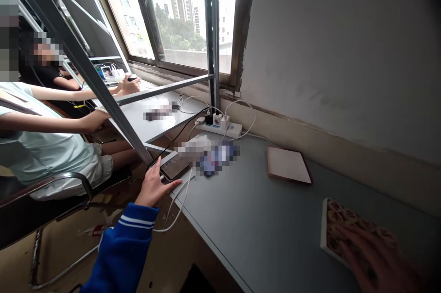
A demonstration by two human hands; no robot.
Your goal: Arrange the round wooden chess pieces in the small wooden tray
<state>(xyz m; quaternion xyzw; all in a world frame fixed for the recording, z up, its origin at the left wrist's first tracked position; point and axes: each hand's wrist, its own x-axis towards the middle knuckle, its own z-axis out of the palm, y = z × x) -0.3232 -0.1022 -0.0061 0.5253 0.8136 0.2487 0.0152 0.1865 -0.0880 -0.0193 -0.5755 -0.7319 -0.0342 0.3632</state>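
My left hand point(154, 184), in a blue cuff with white stripes, is at the left end of the desk. Its thumb and fingers are spread around the near end of a dark smartphone point(175, 167); whether they touch it I cannot tell. A white cable hangs beside the thumb. At the lower right, in shadow, my right hand point(374, 256) lies with stretched fingers over a white-edged flat box with a rose pattern point(339, 212). Farther back on the desk lies a flat, pale square box with a brown edge point(288, 165). A blurred-out blue item point(218, 159) lies beside the smartphone.
A white power strip point(234, 130) with plugged-in chargers and looping cables stands by the wall. Metal frame bars point(165, 88) cross at the left. Beyond them, a person in a light shirt point(51, 146) sits at another desk, with another person farther back. A chair armrest point(84, 180) stands near my left arm.
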